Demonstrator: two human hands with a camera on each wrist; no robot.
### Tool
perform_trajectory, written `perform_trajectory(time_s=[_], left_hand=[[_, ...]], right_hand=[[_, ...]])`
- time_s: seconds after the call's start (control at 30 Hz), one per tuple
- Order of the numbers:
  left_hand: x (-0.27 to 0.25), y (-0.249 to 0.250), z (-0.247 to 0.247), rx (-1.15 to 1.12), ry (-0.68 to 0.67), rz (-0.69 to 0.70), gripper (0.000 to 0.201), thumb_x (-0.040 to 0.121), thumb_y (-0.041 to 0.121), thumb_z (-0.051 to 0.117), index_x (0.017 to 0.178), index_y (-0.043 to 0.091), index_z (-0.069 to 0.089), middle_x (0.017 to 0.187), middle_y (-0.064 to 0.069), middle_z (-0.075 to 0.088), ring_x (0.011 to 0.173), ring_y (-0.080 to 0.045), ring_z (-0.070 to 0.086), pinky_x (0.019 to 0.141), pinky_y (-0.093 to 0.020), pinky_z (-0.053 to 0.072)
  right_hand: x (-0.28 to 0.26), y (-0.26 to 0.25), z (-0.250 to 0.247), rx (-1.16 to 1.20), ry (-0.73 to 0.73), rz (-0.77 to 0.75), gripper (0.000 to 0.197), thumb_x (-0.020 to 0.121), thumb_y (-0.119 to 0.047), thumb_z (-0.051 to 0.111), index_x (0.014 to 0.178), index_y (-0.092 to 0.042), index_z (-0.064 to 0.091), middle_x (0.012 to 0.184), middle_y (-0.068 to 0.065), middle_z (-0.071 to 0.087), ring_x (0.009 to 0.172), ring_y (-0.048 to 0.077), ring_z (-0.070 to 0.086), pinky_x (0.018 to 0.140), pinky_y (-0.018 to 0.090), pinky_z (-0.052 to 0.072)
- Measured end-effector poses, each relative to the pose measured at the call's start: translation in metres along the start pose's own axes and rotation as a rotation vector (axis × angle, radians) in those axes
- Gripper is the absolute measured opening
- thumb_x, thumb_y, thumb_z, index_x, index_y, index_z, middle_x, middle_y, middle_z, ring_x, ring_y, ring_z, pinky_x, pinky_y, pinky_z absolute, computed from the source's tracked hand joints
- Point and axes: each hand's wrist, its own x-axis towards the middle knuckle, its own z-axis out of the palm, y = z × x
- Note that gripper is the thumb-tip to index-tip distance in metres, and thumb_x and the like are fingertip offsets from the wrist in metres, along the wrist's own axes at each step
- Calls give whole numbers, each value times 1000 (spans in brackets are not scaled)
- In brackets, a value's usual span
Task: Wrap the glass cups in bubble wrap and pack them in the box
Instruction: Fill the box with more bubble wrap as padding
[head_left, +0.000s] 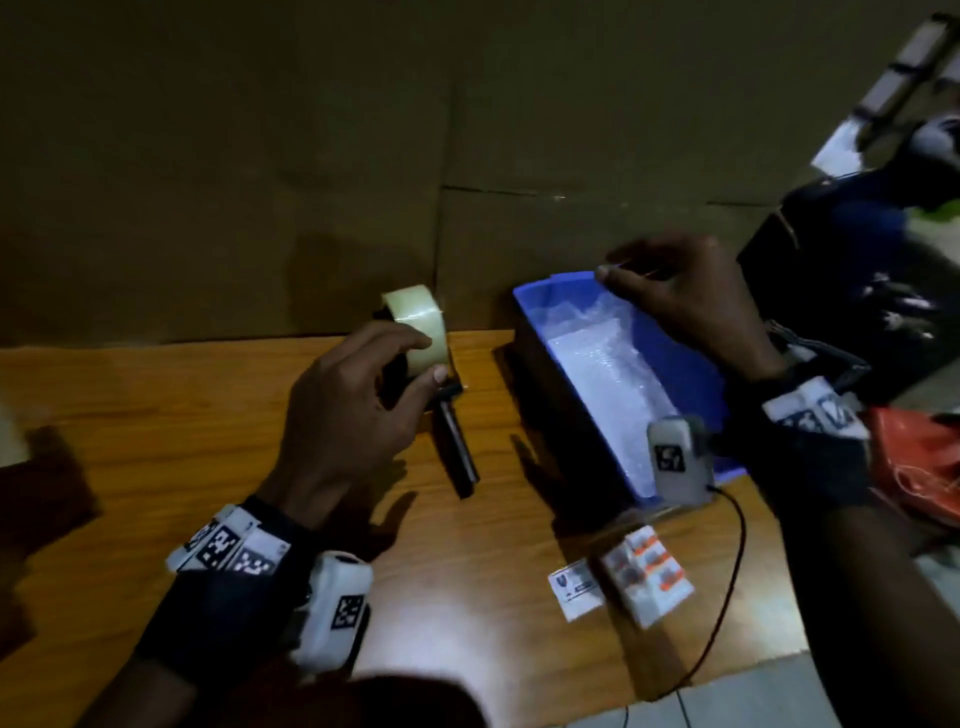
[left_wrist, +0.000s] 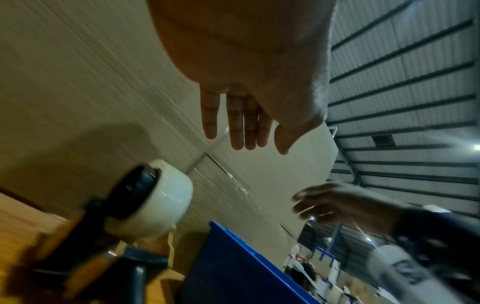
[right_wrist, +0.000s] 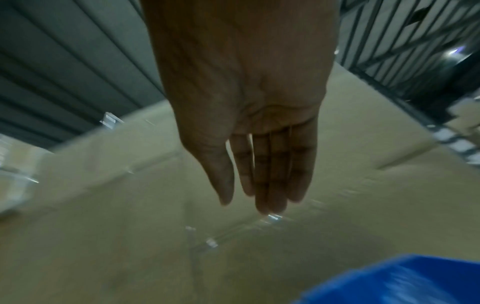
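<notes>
The blue box (head_left: 693, 364) stands on the wooden table at the right, and a bundle of bubble wrap (head_left: 608, 384) lies inside it. No bare glass cup shows. My right hand (head_left: 639, 280) hovers over the box's far end; in the right wrist view the right hand (right_wrist: 257, 199) has straight fingers and holds nothing, with the blue box (right_wrist: 402, 283) below it. My left hand (head_left: 431, 358) is by the clear tape roll (head_left: 415, 325). Seen from the left wrist, the left hand (left_wrist: 257, 145) is spread above the tape roll (left_wrist: 166, 205), apart from it.
The tape roll sits on a dispenser with a dark handle (head_left: 457, 447). A cardboard wall (head_left: 260, 156) closes the table's far side. A small card (head_left: 574, 590) and a packet (head_left: 647, 577) lie near the front with a black cable (head_left: 737, 545). Dark bags (head_left: 857, 270) and a red bag (head_left: 914, 467) crowd the right.
</notes>
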Motion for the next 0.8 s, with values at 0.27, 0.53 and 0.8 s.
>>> perform_trajectory(time_s=[0.27, 0.53, 0.8], left_hand=[[30, 19, 73, -104, -112, -17, 27, 89, 36, 69, 108, 16, 71, 111, 10, 66, 105, -9, 63, 82, -34, 54], [39, 11, 96, -91, -158, -34, 29, 89, 33, 69, 111, 14, 72, 114, 6, 68, 106, -8, 62, 87, -27, 51], [38, 0, 102, -75, -201, -55, 27, 91, 30, 71, 112, 14, 71, 115, 5, 68, 107, -6, 61, 89, -9, 43]], right_hand=[[69, 127, 42, -342, -537, 189, 38, 83, -24, 81, 113, -2, 72, 105, 14, 73, 84, 21, 67, 74, 30, 48], [72, 173, 108, -677, -687, -105, 53, 90, -26, 70, 140, -28, 52, 145, 0, 52, 130, 25, 48, 92, 40, 44], [78, 183, 111, -673, -614, -149, 18, 88, -12, 64, 102, -22, 71, 106, 4, 71, 117, 28, 49, 74, 34, 36]])
